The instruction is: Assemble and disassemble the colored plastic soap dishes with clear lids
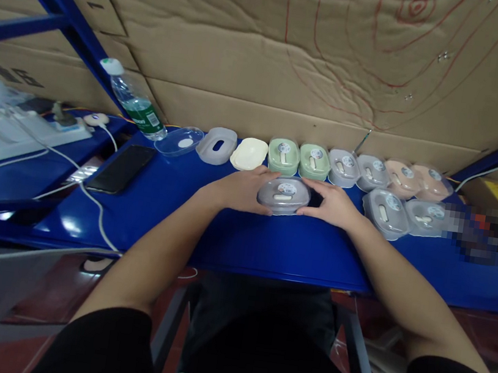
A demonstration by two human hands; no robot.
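Cupping a gray lidded box (282, 202) at both ends, the left hand (245, 190) and the right hand (335, 205) held it between them, just in front of the row's two green boxes (283, 161). Each grip was curled around its end, thumb near, fingers far, though whether the box touched the blue surface (272, 248) was hard to tell. A cream piece (248, 154), a slotted gray piece (209, 146) and a clear lid (174, 142) lay farther left, beside a bottle (142, 115).
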